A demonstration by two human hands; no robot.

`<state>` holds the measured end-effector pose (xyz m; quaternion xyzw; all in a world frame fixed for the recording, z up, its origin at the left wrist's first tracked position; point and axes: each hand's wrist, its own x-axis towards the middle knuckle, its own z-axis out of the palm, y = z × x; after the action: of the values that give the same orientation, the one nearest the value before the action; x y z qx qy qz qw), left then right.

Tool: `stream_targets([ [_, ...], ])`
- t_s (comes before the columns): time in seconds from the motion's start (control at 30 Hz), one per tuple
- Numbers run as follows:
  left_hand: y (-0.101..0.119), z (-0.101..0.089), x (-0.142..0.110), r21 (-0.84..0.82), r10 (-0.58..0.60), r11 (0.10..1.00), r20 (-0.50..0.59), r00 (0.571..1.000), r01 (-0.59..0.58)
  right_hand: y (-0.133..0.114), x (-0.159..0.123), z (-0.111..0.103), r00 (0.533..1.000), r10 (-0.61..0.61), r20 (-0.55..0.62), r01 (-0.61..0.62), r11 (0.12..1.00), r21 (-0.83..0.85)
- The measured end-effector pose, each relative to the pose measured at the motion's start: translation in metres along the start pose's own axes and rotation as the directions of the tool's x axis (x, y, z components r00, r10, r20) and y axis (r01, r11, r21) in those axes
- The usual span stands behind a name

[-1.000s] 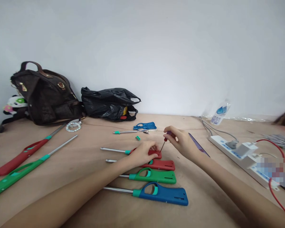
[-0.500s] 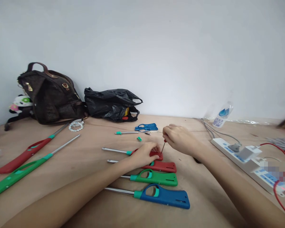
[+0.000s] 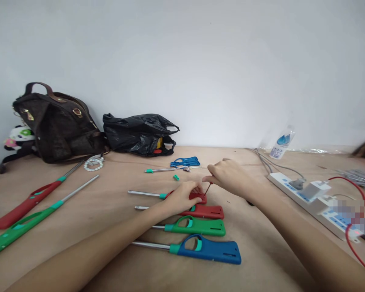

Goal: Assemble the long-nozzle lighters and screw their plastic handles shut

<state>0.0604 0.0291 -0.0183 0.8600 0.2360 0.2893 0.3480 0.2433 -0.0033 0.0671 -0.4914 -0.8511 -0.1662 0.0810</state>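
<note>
My left hand (image 3: 184, 197) is closed over the far red gas lighter (image 3: 203, 198) and holds it against the table, covering part of its handle. Between the fingers of my right hand (image 3: 226, 177) is a thin screwdriver (image 3: 208, 189), slanted with its tip at the handle's right end. My right fingers hide most of its grip. Nearer to me lie a second red lighter (image 3: 214, 212), a green lighter (image 3: 213, 227) and a blue lighter (image 3: 219, 251), side by side. Beyond my hands are blue lighter shell halves (image 3: 187, 162), a metal lighter tube (image 3: 162, 169) and a small teal piece (image 3: 176, 177).
Long red (image 3: 26, 206) and green (image 3: 24, 231) lighters lie at left, near a bead bracelet (image 3: 93, 163). A dark backpack (image 3: 61, 129) and black plastic bag (image 3: 134, 136) stand against the wall. A power strip (image 3: 287, 186) with cables and a bottle (image 3: 282, 142) are at right.
The screwdriver leans more, and my right hand sits slightly differently around it. My left hand stays on the red gas lighter. The whole view has shifted a little.
</note>
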Motion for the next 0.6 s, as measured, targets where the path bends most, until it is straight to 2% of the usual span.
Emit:
stream_targets([
  [0.2,-0.002,0.000,0.000,-0.025,-0.009,1.000,0.034,0.999,0.010,-0.006,-0.003,-0.002,0.992,-0.122,-0.039,0.128,0.950,0.285],
  [0.37,-0.003,0.001,0.001,0.003,-0.005,1.000,0.039,0.999,0.005,-0.011,0.005,0.009,0.999,-0.012,-0.044,0.016,0.995,0.095],
  [0.43,-0.003,0.001,0.001,0.009,-0.008,1.000,0.016,1.000,0.008,-0.012,0.004,0.009,0.998,-0.020,-0.066,0.027,0.993,0.114],
  [0.53,-0.003,0.002,0.001,-0.008,-0.002,1.000,0.003,1.000,0.002,-0.010,-0.005,0.009,0.990,-0.093,-0.103,0.124,0.924,0.360],
  [0.6,-0.004,0.002,0.001,-0.016,0.002,1.000,0.014,1.000,-0.002,-0.009,-0.012,0.014,0.990,-0.076,-0.118,0.127,0.848,0.514],
])
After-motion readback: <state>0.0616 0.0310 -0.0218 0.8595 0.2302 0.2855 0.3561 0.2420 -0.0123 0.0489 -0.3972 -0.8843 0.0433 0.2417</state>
